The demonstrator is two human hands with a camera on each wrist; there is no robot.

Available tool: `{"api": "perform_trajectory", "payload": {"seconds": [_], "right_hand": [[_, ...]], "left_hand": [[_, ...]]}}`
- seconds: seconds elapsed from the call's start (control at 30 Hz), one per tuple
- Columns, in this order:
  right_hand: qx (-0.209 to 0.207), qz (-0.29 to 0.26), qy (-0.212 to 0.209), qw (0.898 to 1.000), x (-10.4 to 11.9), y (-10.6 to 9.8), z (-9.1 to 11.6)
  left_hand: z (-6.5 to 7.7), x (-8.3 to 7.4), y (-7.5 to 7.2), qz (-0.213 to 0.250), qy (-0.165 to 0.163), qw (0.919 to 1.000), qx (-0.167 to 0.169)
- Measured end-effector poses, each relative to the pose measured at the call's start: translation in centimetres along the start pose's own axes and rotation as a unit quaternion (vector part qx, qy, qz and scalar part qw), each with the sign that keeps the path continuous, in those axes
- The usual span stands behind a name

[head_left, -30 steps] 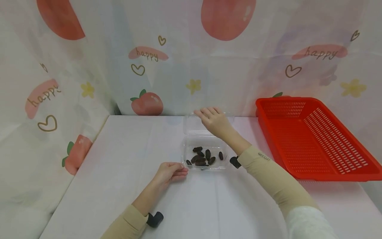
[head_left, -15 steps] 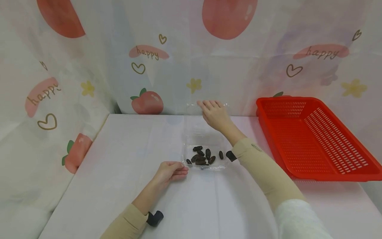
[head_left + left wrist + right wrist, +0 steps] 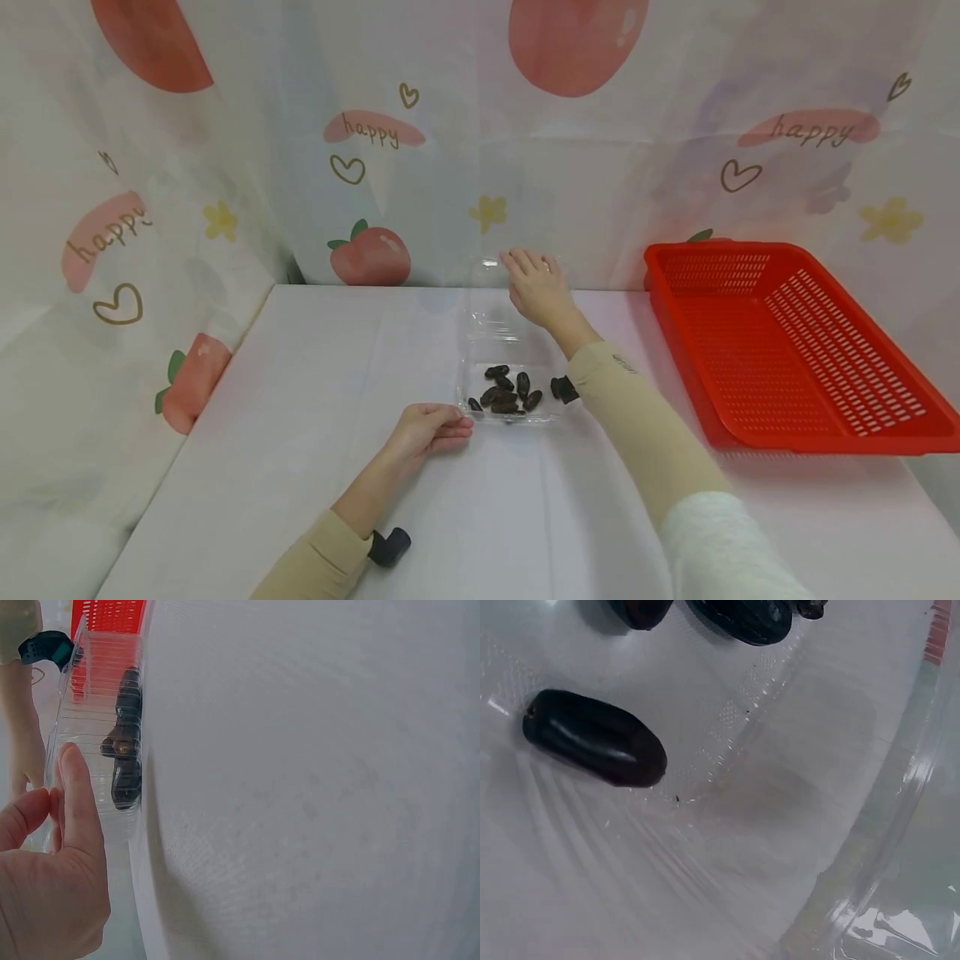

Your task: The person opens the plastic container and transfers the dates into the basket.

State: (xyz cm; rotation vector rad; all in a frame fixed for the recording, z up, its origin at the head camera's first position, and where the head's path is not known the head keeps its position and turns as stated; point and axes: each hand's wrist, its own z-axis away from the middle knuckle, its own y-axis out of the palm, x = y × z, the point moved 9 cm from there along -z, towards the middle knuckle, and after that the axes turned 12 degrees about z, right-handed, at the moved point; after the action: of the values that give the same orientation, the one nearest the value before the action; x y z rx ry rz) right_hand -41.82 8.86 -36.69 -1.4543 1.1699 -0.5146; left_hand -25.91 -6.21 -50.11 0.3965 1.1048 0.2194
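Note:
A clear plastic clamshell box (image 3: 480, 358) lies on the table with its lid (image 3: 487, 292) raised at the back, near the wall cloth. Several dark, shiny dates (image 3: 505, 398) rest inside; one date (image 3: 592, 739) lies apart from the others in the right wrist view. My left hand (image 3: 427, 433) pinches the box's near left corner between thumb and fingers, also visible as the left hand (image 3: 60, 877) in the left wrist view. My right hand (image 3: 542, 292) rests on the lid with its fingers stretched out. The right wrist view shows no fingers.
A red perforated plastic basket (image 3: 750, 358) stands at the table's right side. Behind the white table (image 3: 337, 350) hangs a printed cloth (image 3: 442, 167). A black wrist device (image 3: 390, 547) sits on the left sleeve.
My right hand has moved up and back with the lid, which now stands farther from the box's base. The right forearm has swung left. My left hand stays at the corner.

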Motion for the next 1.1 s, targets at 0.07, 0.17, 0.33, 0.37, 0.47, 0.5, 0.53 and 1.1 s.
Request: {"api": "perform_trajectory", "payload": {"seconds": [0.07,0.17,0.33,0.37,0.47,0.5,0.53,1.1], "right_hand": [[0.025,-0.003,0.003,1.000,0.0,0.7,-0.1],[0.054,-0.009,0.007,0.999,0.0,1.6,-0.1],[0.067,-0.029,0.013,0.997,-0.2,2.4,0.0],[0.067,-0.033,0.014,0.997,-0.2,2.5,0.1],[0.068,-0.047,0.013,0.997,-0.1,2.9,0.2],[0.069,-0.050,0.014,0.996,-0.1,3.0,0.3],[0.072,-0.051,0.013,0.996,0.0,3.1,0.4],[0.095,-0.086,0.019,0.992,0.0,4.3,1.2]], "left_hand": [[0.0,0.0,0.0,0.002,0.001,1.0000,0.002],[0.0,-0.1,0.1,0.006,0.002,1.0000,0.001],[0.1,-0.1,0.1,0.009,0.003,1.0000,-0.003],[0.2,-0.1,0.0,0.009,0.003,1.0000,-0.003],[0.2,-0.1,0.0,0.010,0.004,0.9999,-0.004],[0.2,-0.2,0.0,0.009,0.005,0.9999,-0.005],[0.2,-0.2,0.0,0.009,0.004,0.9999,-0.005],[0.1,-0.1,0.1,0.005,0.001,1.0000,0.000]]}}
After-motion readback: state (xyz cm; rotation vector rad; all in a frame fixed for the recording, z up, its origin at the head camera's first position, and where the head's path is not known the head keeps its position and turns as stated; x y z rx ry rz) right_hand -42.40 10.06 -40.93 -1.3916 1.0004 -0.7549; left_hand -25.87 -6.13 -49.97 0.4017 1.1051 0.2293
